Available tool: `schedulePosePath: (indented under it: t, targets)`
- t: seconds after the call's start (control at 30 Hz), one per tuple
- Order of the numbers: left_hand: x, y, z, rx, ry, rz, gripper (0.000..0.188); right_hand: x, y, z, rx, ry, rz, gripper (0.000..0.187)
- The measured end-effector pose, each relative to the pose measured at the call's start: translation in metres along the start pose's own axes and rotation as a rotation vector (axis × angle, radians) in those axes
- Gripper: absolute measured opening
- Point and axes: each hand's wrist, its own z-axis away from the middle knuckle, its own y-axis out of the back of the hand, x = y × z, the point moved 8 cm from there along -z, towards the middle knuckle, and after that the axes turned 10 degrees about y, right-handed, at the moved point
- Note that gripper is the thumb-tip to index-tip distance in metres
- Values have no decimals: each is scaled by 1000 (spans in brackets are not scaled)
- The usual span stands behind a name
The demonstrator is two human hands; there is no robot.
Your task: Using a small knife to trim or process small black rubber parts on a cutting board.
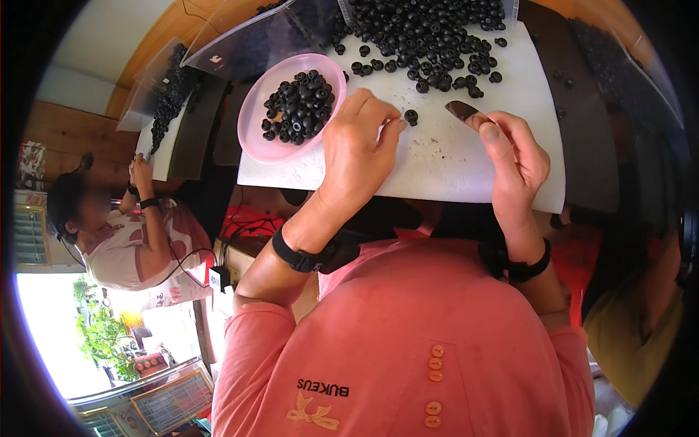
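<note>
My left hand (358,149) is over the white board (451,178), thumb and forefinger drawn together in a pinch. Right at those fingertips is a small round black part (411,117) with a short neck; I cannot make out what, if anything, is between the fingers. In my right hand (515,162) is a small knife (461,111), its dark blade pointing left toward that part. A pink bowl (251,138) holding several black parts stands left of my left hand. Beyond both hands lies a loose heap of like black parts (437,51). Dark specks dot the board between my hands.
A clear plastic bin (514,13) backs the heap, and another clear sheet or bin (237,51) rises behind the bowl. At left, a co-worker (142,244) handles similar black parts at a separate board. Someone's arm (659,284) shows at far right.
</note>
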Motion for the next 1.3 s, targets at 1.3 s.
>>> schedulePosePath:
  t: [1.3]
  targets:
    - [-15,-10,12,65,3,-30,22,4,-4,2,-23,-37,126,17]
